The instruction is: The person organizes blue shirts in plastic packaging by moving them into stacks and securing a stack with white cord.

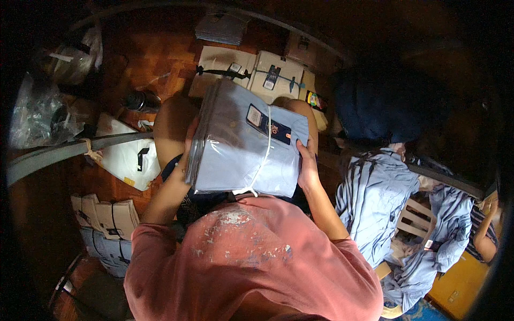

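Note:
I hold a stack of folded light-blue shirts in clear plastic bags [235,144] over my lap, tied with a white string. A dark tag sits on the top packet. My left hand [189,143] grips the stack's left edge. My right hand [307,163] grips its right edge. My knees show just beyond the stack.
Bundles of cream shirts [246,69] lie on the wooden floor ahead. A white plastic bag [128,158] and a dark jar [140,99] lie at left. Tied folded shirt bundles [107,224] sit lower left. Loose blue shirts [375,203] drape over a chair at right, near another person's arm [484,235].

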The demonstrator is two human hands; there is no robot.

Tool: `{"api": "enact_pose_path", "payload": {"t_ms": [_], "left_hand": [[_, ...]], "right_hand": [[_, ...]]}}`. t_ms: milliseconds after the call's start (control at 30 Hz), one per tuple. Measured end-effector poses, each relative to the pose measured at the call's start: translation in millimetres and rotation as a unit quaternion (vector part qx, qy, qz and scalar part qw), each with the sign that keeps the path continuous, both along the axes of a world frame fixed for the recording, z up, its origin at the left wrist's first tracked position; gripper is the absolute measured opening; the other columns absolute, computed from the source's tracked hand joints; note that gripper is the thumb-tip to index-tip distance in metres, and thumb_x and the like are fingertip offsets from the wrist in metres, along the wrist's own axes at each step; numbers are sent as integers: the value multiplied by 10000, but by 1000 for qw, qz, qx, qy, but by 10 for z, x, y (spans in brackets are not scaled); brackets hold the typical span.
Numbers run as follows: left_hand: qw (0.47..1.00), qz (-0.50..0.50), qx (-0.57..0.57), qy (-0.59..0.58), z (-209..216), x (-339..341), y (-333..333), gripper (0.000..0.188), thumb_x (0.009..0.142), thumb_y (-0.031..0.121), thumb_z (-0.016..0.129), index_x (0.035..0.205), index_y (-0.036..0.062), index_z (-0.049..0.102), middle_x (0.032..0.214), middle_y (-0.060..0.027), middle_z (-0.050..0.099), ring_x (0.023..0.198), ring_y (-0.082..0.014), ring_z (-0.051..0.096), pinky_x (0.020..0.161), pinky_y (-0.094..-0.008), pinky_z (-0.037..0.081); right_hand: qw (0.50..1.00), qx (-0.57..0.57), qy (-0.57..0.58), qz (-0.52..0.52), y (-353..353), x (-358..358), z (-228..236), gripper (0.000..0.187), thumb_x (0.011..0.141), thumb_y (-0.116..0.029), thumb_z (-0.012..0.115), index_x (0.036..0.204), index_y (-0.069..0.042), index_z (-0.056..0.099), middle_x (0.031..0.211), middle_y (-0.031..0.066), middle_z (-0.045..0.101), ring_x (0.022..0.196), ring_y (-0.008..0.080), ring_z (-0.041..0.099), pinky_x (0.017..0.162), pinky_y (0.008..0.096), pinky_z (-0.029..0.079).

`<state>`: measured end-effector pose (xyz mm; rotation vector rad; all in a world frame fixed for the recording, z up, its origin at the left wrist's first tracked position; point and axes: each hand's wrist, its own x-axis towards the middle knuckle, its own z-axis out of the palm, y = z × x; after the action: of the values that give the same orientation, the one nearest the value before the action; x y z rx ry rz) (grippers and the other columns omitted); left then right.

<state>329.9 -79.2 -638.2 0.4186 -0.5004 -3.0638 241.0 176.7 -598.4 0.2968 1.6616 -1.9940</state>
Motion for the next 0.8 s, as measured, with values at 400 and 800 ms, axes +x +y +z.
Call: {"api": "enact_pose_path", "payload": {"t_ms": [400, 800], "left_hand": [[977, -49, -202, -45, -462, -886, -746, 575, 823, 457, 531, 1236, 70, 427, 1141, -84, 526, 1010, -220, 516, 881, -352, 415], [883, 424, -88, -182, -2096, -2758, 271, 651, 780, 399, 630, 1246, 20, 379, 1224, -102, 456, 1111, -240, 420, 939, -348, 342]], "right_hand": [[988, 38, 1, 153, -814, -1784, -296, 450, 809, -148, 595, 1221, -64, 436, 1121, 96, 536, 1004, 205, 515, 836, 325, 435], [708, 356, 387, 472, -1290, -1745, 907, 481, 831, -359, 552, 1162, -11, 520, 1142, 186, 551, 1084, 277, 512, 924, 315, 366]]}}
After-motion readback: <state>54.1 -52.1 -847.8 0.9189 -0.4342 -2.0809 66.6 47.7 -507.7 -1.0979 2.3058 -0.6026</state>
